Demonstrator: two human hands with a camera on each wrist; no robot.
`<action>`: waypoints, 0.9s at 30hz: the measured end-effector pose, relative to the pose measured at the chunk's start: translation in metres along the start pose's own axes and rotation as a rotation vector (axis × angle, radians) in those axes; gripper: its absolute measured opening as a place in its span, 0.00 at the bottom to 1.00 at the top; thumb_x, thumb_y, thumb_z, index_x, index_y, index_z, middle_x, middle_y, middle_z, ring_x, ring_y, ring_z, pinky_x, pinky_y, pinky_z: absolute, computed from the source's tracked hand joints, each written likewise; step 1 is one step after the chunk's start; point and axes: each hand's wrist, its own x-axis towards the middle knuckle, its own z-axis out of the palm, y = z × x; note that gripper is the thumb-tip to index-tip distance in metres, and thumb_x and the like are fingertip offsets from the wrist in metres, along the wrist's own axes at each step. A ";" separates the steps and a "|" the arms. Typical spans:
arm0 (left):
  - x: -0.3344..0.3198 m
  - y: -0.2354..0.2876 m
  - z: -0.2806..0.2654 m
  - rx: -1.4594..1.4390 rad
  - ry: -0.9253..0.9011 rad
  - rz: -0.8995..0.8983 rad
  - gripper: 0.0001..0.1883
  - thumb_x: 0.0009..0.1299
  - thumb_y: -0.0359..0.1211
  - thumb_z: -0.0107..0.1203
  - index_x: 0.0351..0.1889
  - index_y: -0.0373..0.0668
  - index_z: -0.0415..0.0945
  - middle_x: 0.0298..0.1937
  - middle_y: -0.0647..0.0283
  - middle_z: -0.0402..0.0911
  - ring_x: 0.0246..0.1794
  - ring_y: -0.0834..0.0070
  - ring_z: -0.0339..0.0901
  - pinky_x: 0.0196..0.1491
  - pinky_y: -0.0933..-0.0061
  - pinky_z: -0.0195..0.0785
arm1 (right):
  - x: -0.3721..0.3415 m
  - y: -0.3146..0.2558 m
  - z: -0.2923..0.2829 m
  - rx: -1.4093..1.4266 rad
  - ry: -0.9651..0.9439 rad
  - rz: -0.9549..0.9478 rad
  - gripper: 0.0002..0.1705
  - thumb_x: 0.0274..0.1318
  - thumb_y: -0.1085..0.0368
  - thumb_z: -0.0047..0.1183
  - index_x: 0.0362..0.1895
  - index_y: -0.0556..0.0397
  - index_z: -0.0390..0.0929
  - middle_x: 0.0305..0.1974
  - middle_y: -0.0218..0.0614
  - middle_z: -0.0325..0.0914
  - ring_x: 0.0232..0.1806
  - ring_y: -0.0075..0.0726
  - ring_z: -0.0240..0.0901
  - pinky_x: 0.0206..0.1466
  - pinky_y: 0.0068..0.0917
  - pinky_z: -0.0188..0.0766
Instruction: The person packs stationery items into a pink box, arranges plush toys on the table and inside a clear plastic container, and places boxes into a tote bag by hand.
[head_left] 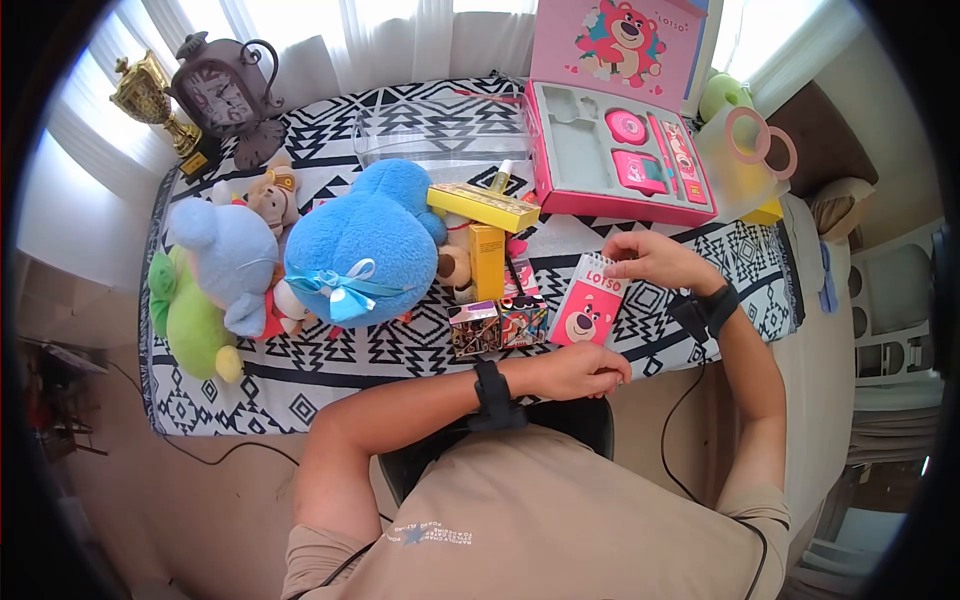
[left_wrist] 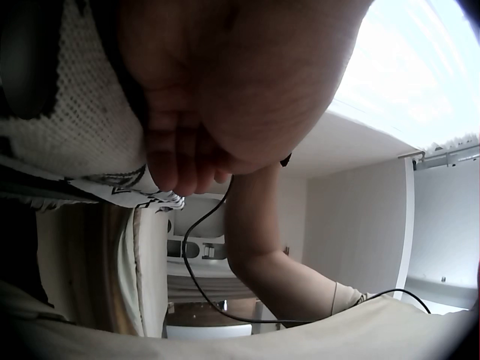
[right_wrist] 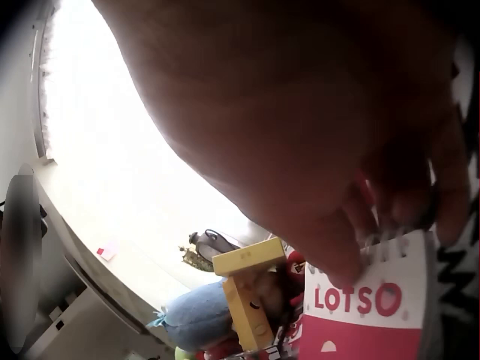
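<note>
A small spiral notepad [head_left: 588, 305] with a pink bear cover and the word LOTSO stands tilted near the table's front edge. My right hand [head_left: 655, 262] pinches it at its top, by the spiral. In the right wrist view the thumb lies on the white band of the notepad [right_wrist: 360, 300], and the other fingers reach over its top edge. My left hand [head_left: 575, 370] lies at the table's front edge, just below the notepad, its fingers loosely curled with nothing in them. From the left wrist view, the left hand [left_wrist: 217, 105] shows its palm and bent fingers.
Left of the notepad stand small patterned boxes [head_left: 475, 328] and yellow boxes [head_left: 487, 262]. Plush toys, among them a big blue one [head_left: 365, 245], fill the left side. Behind is an open pink gift box [head_left: 625, 205], beside a clear tray [head_left: 440, 150]. A cable [head_left: 675, 420] hangs from the right wrist.
</note>
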 end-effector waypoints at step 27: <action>0.001 -0.003 -0.001 -0.019 -0.005 0.029 0.11 0.76 0.31 0.44 0.47 0.35 0.76 0.30 0.63 0.79 0.29 0.78 0.76 0.36 0.74 0.72 | 0.129 -0.023 -0.120 -0.540 0.452 -0.387 0.24 0.59 0.65 0.54 0.60 0.56 0.74 0.47 0.44 0.80 0.49 0.40 0.77 0.56 0.33 0.72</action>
